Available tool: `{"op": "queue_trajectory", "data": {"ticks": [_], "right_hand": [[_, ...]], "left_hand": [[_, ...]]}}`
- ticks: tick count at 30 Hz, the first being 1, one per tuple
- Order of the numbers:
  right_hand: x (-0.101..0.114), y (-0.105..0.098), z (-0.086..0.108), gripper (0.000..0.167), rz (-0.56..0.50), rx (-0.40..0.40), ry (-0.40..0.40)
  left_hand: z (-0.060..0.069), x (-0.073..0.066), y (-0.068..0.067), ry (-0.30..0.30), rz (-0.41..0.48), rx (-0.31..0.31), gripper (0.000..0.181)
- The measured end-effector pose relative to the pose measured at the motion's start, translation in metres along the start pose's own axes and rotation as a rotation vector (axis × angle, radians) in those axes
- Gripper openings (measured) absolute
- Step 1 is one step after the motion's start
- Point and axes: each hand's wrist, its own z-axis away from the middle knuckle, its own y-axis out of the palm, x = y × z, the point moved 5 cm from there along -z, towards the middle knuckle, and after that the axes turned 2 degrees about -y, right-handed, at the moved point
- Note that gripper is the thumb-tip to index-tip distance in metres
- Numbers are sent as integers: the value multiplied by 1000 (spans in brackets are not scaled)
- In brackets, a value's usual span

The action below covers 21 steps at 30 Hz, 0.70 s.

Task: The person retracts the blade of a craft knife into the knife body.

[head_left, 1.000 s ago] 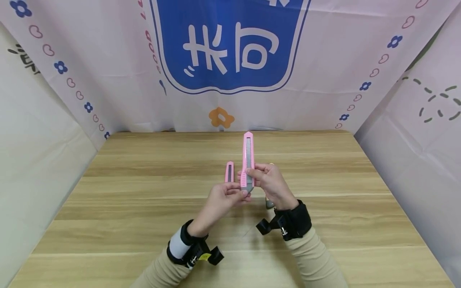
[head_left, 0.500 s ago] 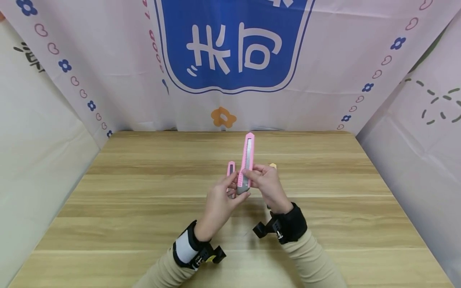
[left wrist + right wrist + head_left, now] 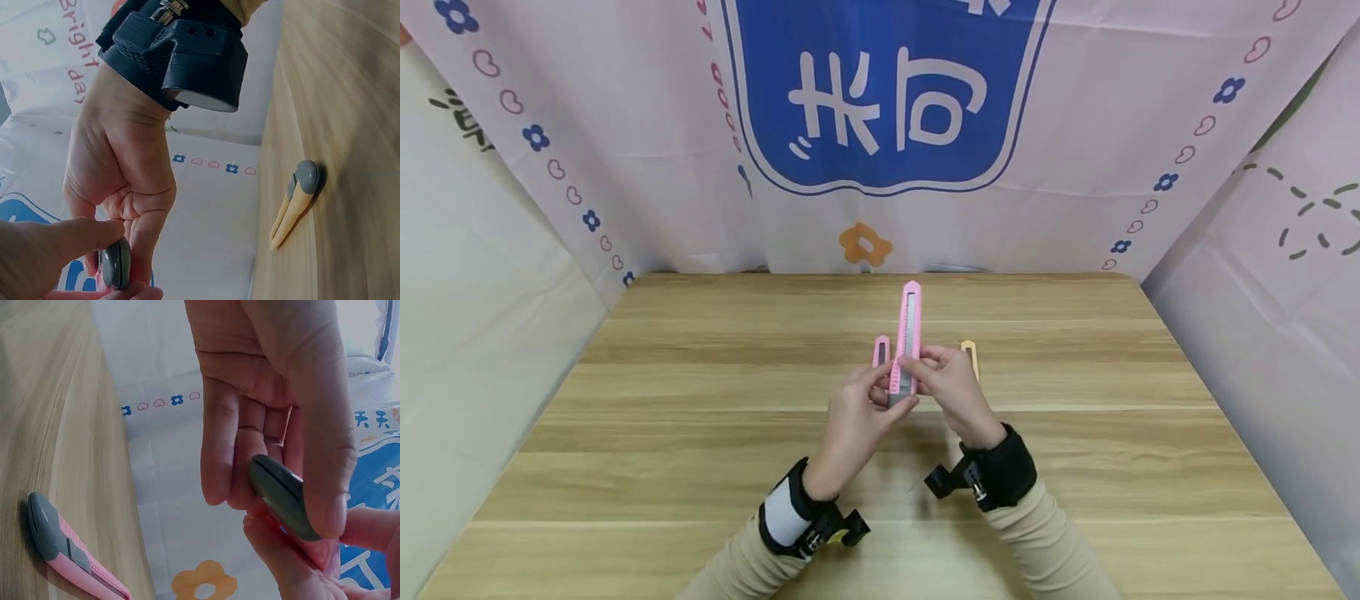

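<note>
Both hands hold a pink utility knife (image 3: 910,321) upright in front of me, its grey end (image 3: 116,264) toward me and its tip pointing away. My left hand (image 3: 855,423) pinches the lower end, thumb by the grey part and fingers on the left side. My right hand (image 3: 961,392) grips the body a little higher, its thumb lying on the front. A long grey strip shows in the knife's slot. Behind the left fingers, a second pink utility knife (image 3: 81,557) lies on the table, partly hidden in the head view.
A yellow utility knife (image 3: 294,205) with a grey end lies on the table right of the hands, partly covered by the right hand in the head view. The wooden table (image 3: 700,467) meets a printed white curtain (image 3: 805,233) at its far edge.
My left fingers have risen along the knife's left side. The knife has shifted slightly left and tilted the other way. My right hand has moved slightly left, uncovering more of the yellow knife.
</note>
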Motion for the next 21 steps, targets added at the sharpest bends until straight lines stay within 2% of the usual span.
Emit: {"op": "queue_trajectory", "data": {"ticks": [12,17,21], "right_hand": [[-1,-3,0,38,-8,60,33],[-2,-6,-1,39,-14,44,43],[-1,-8,-4,40,-42,38,39]], "left_hand": [[-1,-3,-5,-10,-11,34,44],[-2,-3,-5,-13,-37,44,45],[-2,-2,-9,0,-88,22,43]]}}
